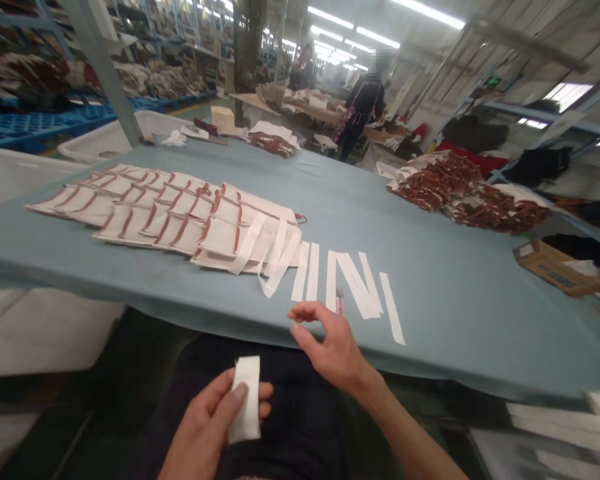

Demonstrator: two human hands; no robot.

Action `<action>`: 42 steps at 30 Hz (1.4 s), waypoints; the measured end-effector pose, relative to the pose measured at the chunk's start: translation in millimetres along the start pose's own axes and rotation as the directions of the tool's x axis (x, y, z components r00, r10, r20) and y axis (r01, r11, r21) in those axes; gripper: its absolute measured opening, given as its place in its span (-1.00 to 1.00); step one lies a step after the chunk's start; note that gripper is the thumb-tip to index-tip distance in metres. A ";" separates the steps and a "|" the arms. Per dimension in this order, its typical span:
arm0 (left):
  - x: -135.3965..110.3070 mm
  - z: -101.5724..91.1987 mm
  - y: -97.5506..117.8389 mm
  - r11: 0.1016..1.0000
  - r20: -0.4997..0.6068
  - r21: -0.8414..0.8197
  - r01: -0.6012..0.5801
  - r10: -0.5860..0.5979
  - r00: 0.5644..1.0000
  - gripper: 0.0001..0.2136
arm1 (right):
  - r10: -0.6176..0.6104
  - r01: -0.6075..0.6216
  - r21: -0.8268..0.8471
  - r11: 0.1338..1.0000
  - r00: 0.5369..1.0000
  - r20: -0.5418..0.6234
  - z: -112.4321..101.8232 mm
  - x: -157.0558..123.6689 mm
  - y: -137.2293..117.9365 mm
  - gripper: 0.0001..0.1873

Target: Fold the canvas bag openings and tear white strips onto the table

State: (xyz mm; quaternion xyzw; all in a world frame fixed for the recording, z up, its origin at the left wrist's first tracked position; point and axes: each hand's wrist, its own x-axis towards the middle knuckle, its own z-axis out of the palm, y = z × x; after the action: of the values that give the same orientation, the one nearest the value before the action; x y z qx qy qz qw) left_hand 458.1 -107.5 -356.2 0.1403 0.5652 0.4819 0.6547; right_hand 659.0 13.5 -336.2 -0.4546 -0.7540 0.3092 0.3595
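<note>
My left hand [213,417] grips a folded white fabric strip [250,393], thumb on top and fingers behind it, in front of the table edge. Over the table's near edge my right hand [330,340] is raised, thumb and fingers curved apart with nothing between them. Just beyond it lie several loose white strips [353,283], some straight and some slanted. A small pink-handled tool [340,301], partly hidden by the right hand, rests among them. Overlapping cream fabric pieces with brown trim [175,213] spread across the left of the table, a few strips lying on their right end.
The table [350,200] has a blue-green cover. Brown-trimmed fabric is heaped [460,187] at the far right, with a cardboard box [555,267] near the right edge. White bins [150,127] stand on the left. Another person [363,107] stands further back.
</note>
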 end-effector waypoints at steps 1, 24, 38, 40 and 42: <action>-2.6 3.2 7.5 0.996 0.021 -0.080 0.039 -0.037 0.999 -0.51 | -0.052 0.052 0.000 0.999 0.999 0.003 3.7 -16.7 -10.4 -0.82; -41.7 31.4 33.5 0.960 0.002 -0.270 0.074 -0.076 0.997 -0.68 | -0.474 0.459 -0.304 0.835 0.880 0.026 20.8 -96.4 -53.0 -0.73; -31.3 21.7 21.9 0.952 0.001 -0.291 0.090 -0.094 0.996 -0.64 | -0.429 0.420 -0.226 0.879 0.903 0.012 33.7 -94.5 -46.4 -0.82; -28.2 19.7 20.3 0.946 0.006 -0.306 0.107 -0.111 0.994 -0.61 | -0.394 0.383 -0.181 0.906 0.918 -0.032 36.2 -91.9 -46.4 -0.85; -26.2 16.9 18.4 0.939 0.063 -0.302 0.163 -0.151 0.987 -0.65 | -0.327 0.318 -0.105 0.942 0.942 -0.082 38.2 -88.6 -47.1 -0.86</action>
State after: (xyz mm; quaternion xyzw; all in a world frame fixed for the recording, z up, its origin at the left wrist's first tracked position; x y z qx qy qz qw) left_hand 467.0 -112.9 -321.4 0.0012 0.4805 0.5071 0.7155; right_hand 634.8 -90.9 -343.0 -0.3555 -0.8129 0.1890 0.4207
